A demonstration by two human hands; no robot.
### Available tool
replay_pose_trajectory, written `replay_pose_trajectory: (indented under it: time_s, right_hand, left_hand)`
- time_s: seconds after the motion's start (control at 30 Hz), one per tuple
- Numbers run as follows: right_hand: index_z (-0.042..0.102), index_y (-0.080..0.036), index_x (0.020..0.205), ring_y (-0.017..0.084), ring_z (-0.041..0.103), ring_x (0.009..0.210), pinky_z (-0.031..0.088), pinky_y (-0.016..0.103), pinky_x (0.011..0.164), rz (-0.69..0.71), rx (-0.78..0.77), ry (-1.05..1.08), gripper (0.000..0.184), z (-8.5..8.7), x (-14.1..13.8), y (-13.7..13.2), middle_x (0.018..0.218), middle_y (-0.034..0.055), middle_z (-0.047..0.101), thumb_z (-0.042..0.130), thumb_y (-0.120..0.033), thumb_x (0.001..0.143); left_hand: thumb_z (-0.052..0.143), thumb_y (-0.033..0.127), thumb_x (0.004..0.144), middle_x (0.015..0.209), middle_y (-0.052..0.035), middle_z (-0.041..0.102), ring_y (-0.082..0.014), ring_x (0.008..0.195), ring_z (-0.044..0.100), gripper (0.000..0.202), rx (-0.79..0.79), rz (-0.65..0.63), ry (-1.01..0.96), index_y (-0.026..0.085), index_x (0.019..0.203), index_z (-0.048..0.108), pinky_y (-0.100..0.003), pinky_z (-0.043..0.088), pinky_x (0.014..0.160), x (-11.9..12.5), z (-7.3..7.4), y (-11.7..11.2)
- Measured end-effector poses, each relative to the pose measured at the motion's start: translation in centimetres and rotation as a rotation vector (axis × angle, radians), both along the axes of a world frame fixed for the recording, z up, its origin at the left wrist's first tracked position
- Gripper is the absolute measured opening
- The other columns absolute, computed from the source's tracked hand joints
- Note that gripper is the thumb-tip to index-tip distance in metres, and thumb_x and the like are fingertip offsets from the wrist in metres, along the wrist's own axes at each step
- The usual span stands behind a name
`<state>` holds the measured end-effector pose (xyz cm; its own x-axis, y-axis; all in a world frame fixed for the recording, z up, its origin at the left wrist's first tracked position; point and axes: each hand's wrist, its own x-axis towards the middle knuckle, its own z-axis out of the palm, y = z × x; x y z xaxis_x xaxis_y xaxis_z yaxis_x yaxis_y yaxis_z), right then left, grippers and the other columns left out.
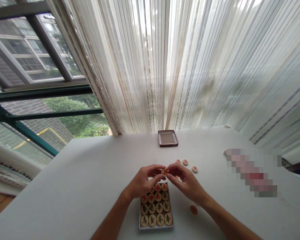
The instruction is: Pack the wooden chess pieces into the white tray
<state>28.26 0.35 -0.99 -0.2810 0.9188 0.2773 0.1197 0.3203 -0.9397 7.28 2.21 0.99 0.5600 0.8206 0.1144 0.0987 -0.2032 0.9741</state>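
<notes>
My left hand (pixel 142 181) and my right hand (pixel 186 181) meet above the far end of a small white box (pixel 140 224). Together their fingertips pinch one round wooden chess piece (pixel 164 172) with a red character. The box holds several round pieces in rows, some marked in black, some in red (pixel 158 196). Both hands are closed around the held piece. Three loose pieces (pixel 194 169) lie on the white table (pixel 90 173) just beyond my right hand. One more loose piece (pixel 193 210) lies beside my right wrist.
A brown box lid (pixel 167 138) lies at the table's far edge by the striped curtain (pixel 190 66). A blurred-out object (pixel 252 171) sits at the right of the table. A window (pixel 35 83) is at the left.
</notes>
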Motion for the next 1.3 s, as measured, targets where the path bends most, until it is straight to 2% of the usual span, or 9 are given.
replay_pose_trajectory:
  time_s: [0.2,0.37,0.5,0.67,0.83,0.97,1.13,1.3]
  right_hand:
    - [0.063,-0.021,0.101,0.018,0.068,0.087,0.058,0.032,0.08,0.014,-0.043,0.029,0.022,0.1,-0.1,-0.1,0.095,0.0041,0.068,0.065,-0.04,0.091]
    - [0.064,-0.021,0.099,0.018,0.068,0.087,0.057,0.03,0.079,0.023,-0.065,0.041,0.021,0.2,0.0,-0.1,0.094,0.0033,0.069,0.068,-0.039,0.09]
    - [0.064,-0.02,0.101,0.017,0.069,0.085,0.058,0.03,0.078,0.021,-0.09,0.096,0.02,0.4,0.7,0.2,0.094,0.0039,0.069,0.067,-0.038,0.091]
    - [0.068,-0.021,0.103,0.017,0.07,0.086,0.058,0.031,0.077,-0.003,-0.043,0.101,0.019,0.8,1.6,0.8,0.097,0.005,0.067,0.066,-0.036,0.091]
    - [0.064,-0.021,0.109,0.02,0.071,0.094,0.057,0.034,0.084,0.05,-0.079,0.119,0.02,0.7,2.0,1.1,0.1,0.0061,0.07,0.064,-0.033,0.093]
    - [0.064,-0.02,0.105,0.021,0.07,0.095,0.057,0.033,0.081,0.093,-0.103,0.089,0.019,0.6,1.9,1.1,0.1,0.0066,0.069,0.065,-0.034,0.092]
    - [0.066,-0.019,0.097,0.017,0.067,0.086,0.055,0.03,0.076,0.102,-0.079,0.004,0.02,1.1,2.1,0.9,0.094,0.0043,0.065,0.067,-0.037,0.089]
    - [0.066,-0.018,0.092,0.015,0.065,0.073,0.052,0.027,0.068,0.125,-0.134,-0.104,0.02,1.8,2.8,1.0,0.079,0.0007,0.063,0.066,-0.038,0.089]
  left_hand:
    - [0.069,0.032,0.089,0.099,-0.0085,0.076,-0.0209,0.091,0.072,0.027,0.042,0.037,0.017,0.015,0.11,0.066,-0.033,0.057,0.085,0.3,0.0,-0.1]
    - [0.067,0.032,0.089,0.091,-0.0047,0.074,-0.0174,0.084,0.068,0.017,0.165,0.088,0.167,0.017,0.097,0.071,-0.028,0.054,0.078,-0.1,0.4,-0.1]
    - [0.067,0.032,0.089,0.09,-0.0038,0.073,-0.0166,0.082,0.065,0.016,0.22,0.131,0.273,0.018,0.096,0.072,-0.028,0.052,0.077,-0.9,0.4,0.4]
    - [0.071,0.032,0.084,0.099,-0.003,0.071,-0.0171,0.088,0.062,0.02,0.297,0.095,0.388,0.022,0.101,0.071,-0.028,0.05,0.08,-1.7,0.1,0.8]
    - [0.071,0.032,0.083,0.102,-0.0027,0.07,-0.0166,0.087,0.062,0.022,0.244,-0.001,0.459,0.022,0.103,0.07,-0.026,0.05,0.078,-1.9,-0.6,0.9]
    - [0.067,0.031,0.086,0.097,-0.0025,0.071,-0.015,0.081,0.063,0.019,0.206,-0.012,0.459,0.02,0.101,0.071,-0.023,0.05,0.072,-1.4,-1.1,0.8]
    - [0.062,0.039,0.089,0.089,-0.0024,0.069,-0.0152,0.076,0.062,0.022,0.255,0.024,0.542,0.021,0.098,0.071,-0.024,0.048,0.069,-0.3,-1.5,0.4]
    - [0.064,0.04,0.088,0.089,-0.0014,0.068,-0.0167,0.079,0.061,0.02,0.334,0.05,0.634,0.023,0.094,0.071,-0.025,0.047,0.073,0.1,-1.7,-0.1]
